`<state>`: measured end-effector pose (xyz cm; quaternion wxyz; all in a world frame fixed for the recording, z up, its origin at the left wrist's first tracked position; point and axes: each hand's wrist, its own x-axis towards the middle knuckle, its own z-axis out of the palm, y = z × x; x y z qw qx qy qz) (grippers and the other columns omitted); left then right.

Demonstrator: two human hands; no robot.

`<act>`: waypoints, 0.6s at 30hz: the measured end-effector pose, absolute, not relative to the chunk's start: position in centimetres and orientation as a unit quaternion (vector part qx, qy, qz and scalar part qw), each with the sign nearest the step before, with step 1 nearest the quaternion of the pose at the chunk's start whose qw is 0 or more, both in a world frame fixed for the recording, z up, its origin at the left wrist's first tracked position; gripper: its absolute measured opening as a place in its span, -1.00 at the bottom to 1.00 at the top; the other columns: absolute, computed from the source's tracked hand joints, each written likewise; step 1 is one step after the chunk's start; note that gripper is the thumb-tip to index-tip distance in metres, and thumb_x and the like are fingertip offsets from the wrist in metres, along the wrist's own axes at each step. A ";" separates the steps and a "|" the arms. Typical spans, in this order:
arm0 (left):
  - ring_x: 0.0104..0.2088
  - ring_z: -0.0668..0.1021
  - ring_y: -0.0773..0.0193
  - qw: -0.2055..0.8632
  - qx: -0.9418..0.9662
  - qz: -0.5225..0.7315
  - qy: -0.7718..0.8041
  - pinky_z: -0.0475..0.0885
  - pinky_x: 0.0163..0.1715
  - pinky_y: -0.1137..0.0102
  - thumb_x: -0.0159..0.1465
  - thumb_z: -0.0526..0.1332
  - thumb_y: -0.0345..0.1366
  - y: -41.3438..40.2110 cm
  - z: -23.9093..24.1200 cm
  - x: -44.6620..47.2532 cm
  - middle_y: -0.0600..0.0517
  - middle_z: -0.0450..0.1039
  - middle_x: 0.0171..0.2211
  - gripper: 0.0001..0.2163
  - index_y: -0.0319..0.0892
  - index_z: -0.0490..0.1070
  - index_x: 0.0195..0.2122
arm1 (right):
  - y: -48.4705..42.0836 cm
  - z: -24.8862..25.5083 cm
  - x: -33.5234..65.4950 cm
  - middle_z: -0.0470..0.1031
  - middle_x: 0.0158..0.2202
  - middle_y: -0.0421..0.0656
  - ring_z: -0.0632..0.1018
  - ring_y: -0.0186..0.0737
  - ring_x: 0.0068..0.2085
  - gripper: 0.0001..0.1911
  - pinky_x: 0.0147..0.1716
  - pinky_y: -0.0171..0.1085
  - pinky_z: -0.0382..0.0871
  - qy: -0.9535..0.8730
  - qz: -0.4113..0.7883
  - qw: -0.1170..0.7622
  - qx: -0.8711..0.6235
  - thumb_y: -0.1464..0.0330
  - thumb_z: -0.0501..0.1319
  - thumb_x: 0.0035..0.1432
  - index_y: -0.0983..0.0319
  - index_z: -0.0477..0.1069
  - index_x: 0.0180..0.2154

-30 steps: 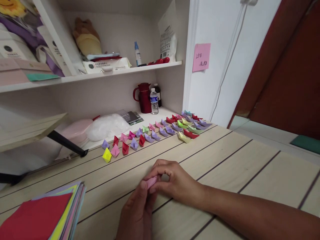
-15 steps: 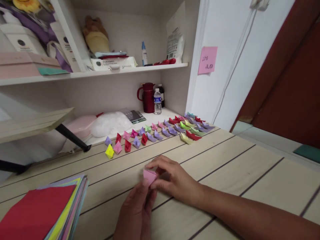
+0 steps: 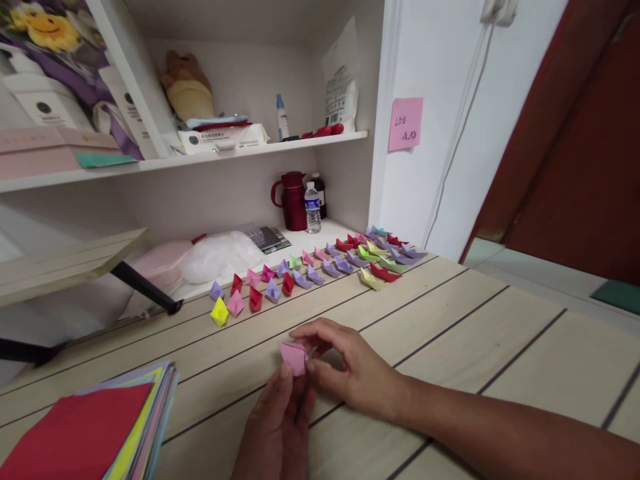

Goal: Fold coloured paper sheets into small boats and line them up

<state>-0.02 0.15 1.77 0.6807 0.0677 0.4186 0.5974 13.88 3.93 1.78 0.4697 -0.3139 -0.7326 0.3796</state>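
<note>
Turned since a second ago, the folded pink paper shows us a broad flat face, where only a slim bit of it showed between our fingers then. It sits to the right of the coloured paper stack, about level with that stack's far edge, and seems held up off the bench.

With our left hand we pinch it: the thumb presses on the face at the lower part nearest the stack, and the other fingers bend underneath. Our right hand comes in on the side away from the stack, its fingers curled around that edge and the thumb tip just beside it. We cannot tell whether these fingers grip the paper or merely brush it.

Beyond the stack and off to its right stand many small paper boats, the bright yellow folded piece among the nearest to it.

As we judge it, the main risk is in the layers: should our left thumb press too hard while our right fingers pull on the far edge, a crease could slip out of line or the thin paper could tear. If our left pinch loosens during another turn, the piece could spring partly open or drop onto the bench.
</note>
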 end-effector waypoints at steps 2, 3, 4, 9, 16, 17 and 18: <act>-0.42 0.64 0.32 0.675 0.068 0.596 0.429 0.56 -0.42 0.45 0.28 0.13 -0.60 0.2 1.6 -0.1 -0.13 0.63 -0.37 -0.79 -0.32 0.56 -0.35 | 3.9 1.9 13.9 0.51 -0.17 -0.12 0.54 -0.21 -0.17 -0.62 -0.14 -0.22 0.45 -0.724 0.396 0.463 -0.324 0.52 0.20 0.11 0.21 0.45 -0.01; -0.43 0.63 0.32 0.672 0.068 0.596 0.434 0.57 -0.41 0.44 0.28 0.12 -0.61 0.3 1.5 -0.1 -0.13 0.63 -0.36 -0.79 -0.33 0.56 -0.34 | 3.9 1.9 14.0 0.53 -0.21 -0.14 0.54 -0.22 -0.19 -0.63 -0.17 -0.23 0.45 -0.719 0.406 0.459 -0.329 0.52 0.18 0.12 0.22 0.44 -0.01; -0.44 0.63 0.33 0.671 0.069 0.594 0.437 0.57 -0.41 0.43 0.28 0.12 -0.61 0.3 1.5 0.0 -0.13 0.63 -0.36 -0.78 -0.34 0.56 -0.34 | 3.9 1.9 14.0 0.53 -0.24 -0.15 0.54 -0.23 -0.21 -0.63 -0.18 -0.24 0.45 -0.715 0.414 0.456 -0.330 0.52 0.17 0.13 0.21 0.44 -0.01; -0.40 0.63 0.29 0.686 0.073 0.593 0.415 0.57 -0.39 0.43 0.29 0.14 -0.56 0.3 1.5 0.0 -0.15 0.62 -0.36 -0.81 -0.34 0.56 -0.34 | 3.8 1.8 14.1 0.44 -0.02 -0.09 0.53 -0.21 -0.12 -0.53 -0.13 -0.23 0.45 -0.739 0.389 0.451 -0.314 0.47 0.28 0.08 0.19 0.40 0.06; -0.38 0.63 0.28 0.704 0.085 0.582 0.399 0.57 -0.39 0.42 0.31 0.13 -0.52 0.0 1.4 0.0 -0.15 0.62 -0.32 -0.80 -0.30 0.57 -0.30 | 4.0 1.3 13.9 0.41 0.02 -0.11 0.50 -0.20 -0.06 -0.35 -0.09 -0.23 0.44 -0.759 0.364 0.433 -0.321 0.50 0.37 -0.02 0.10 0.34 0.13; -0.40 0.63 0.29 0.706 0.084 0.578 0.400 0.57 -0.41 0.42 0.31 0.13 -0.51 0.0 1.4 -0.1 -0.14 0.62 -0.33 -0.80 -0.30 0.57 -0.31 | 4.1 1.3 14.0 0.42 0.02 -0.11 0.50 -0.18 -0.04 -0.32 -0.07 -0.22 0.43 -0.766 0.363 0.426 -0.318 0.51 0.39 -0.05 0.08 0.34 0.13; -0.42 0.62 0.30 0.707 0.081 0.576 0.403 0.56 -0.41 0.42 0.30 0.14 -0.52 0.0 1.4 0.0 -0.13 0.62 -0.35 -0.81 -0.30 0.57 -0.33 | 4.1 1.4 14.0 0.45 0.00 -0.12 0.50 -0.18 -0.04 -0.32 -0.05 -0.21 0.42 -0.768 0.364 0.421 -0.316 0.53 0.39 -0.07 0.08 0.36 0.11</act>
